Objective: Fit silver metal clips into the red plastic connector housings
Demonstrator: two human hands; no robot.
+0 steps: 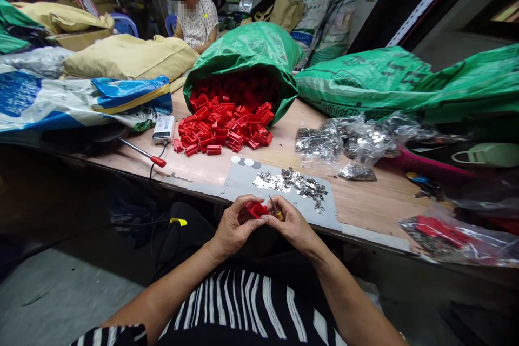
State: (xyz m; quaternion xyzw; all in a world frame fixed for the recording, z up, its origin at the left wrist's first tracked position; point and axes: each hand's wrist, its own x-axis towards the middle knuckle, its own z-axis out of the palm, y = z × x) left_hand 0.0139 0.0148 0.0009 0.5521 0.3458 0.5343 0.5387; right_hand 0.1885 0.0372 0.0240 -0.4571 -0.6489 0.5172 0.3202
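Note:
A small red plastic part (257, 210) sits between the thumb and fingers of my left hand (238, 225), at the table's front edge. My right hand (293, 225) is closed around a thin pointed tool with a yellow handle (277, 211), its metal tip pointing up. The thumbs meet at the red part, and the right fingertips are close against it. Just beyond both hands lies a grey mat (239, 178) bearing a scatter of small shiny metal pieces (294, 183). Whether a metal piece is in my fingers is hidden.
A green sack (251, 46) spills a heap of red plastic parts (227, 127) onto the table. Clear bags of metal pieces (357, 140) stand at right. A red-tipped lever (158, 161) and white power bank (164, 130) lie at left. Another person (198, 21) sits across the table.

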